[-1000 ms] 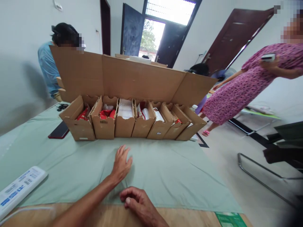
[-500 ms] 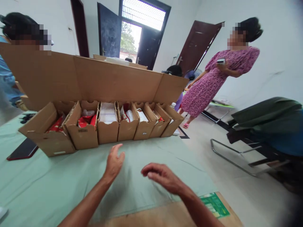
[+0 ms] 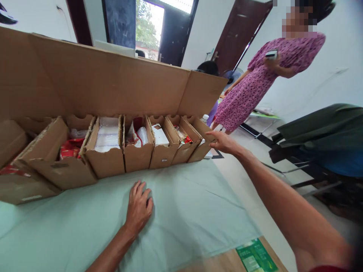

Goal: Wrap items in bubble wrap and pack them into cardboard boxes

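My left hand [image 3: 138,208] rests on the pale green cloth [image 3: 176,192], palm down, its fingers loosely bent, apart and holding nothing. My right hand [image 3: 224,142] is stretched out at the right end of a row of brown cardboard boxes. Its fingers point at the upper edge of the rightmost box [image 3: 200,151]; I cannot tell whether they touch it. Other boxes in the row hold red packets [image 3: 70,148], a stack of clear plastic packages [image 3: 107,138], a rolled clear wrap [image 3: 142,136] and a white box [image 3: 160,135].
Behind the row stands a tall cardboard panel [image 3: 113,83]. A green printed sheet [image 3: 256,257] lies at the table's near right corner. A person in a pink patterned dress [image 3: 261,83] stands beyond the right end, and a chair with dark cloth [image 3: 326,132] is at the right.
My right hand has moved forward and right from above the cloth to the rightmost box. My left hand has lowered onto the cloth. The view has shifted closer to the boxes.
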### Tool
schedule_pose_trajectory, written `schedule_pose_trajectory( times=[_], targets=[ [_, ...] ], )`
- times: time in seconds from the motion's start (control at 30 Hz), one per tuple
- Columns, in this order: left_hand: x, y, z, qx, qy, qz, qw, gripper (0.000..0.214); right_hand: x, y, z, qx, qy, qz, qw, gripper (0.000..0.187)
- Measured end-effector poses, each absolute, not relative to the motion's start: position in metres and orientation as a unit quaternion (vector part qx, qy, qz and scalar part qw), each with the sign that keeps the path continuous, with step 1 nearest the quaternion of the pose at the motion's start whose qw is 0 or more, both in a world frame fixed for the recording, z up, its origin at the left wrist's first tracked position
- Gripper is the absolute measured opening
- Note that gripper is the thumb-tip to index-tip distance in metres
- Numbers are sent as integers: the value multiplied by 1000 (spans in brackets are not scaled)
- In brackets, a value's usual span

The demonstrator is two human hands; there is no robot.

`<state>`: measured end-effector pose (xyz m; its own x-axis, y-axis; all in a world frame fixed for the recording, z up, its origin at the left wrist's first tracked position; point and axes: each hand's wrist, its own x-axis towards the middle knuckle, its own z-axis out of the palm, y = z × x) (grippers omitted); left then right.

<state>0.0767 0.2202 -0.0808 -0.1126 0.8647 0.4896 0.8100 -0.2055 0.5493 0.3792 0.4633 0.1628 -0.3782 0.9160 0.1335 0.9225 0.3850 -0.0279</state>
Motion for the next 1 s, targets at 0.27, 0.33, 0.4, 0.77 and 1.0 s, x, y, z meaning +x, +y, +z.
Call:
schedule_pose_trajectory(
  times=[0.27, 0.33, 0.4, 0.77, 1.0],
  targets=[
    [74, 220, -87, 692, 621, 368, -14, 26, 387, 471, 133, -549, -835, -19, 24, 34],
    [73, 220, -89, 693, 620, 368, -19, 26, 389, 469, 133, -550, -835, -23, 26, 34],
    [73, 220, -89, 692, 620, 369, -20, 26, 394, 469, 138, -548, -836, -19, 21, 35],
    [73, 219, -89, 676, 623, 392, -7, 25, 361, 510, 189, -574, -807, -8, -135, 22],
    [73, 221, -87, 677, 622, 394, -10, 24, 354, 521, 160, -571, -796, 33, -200, 33]
  ],
)
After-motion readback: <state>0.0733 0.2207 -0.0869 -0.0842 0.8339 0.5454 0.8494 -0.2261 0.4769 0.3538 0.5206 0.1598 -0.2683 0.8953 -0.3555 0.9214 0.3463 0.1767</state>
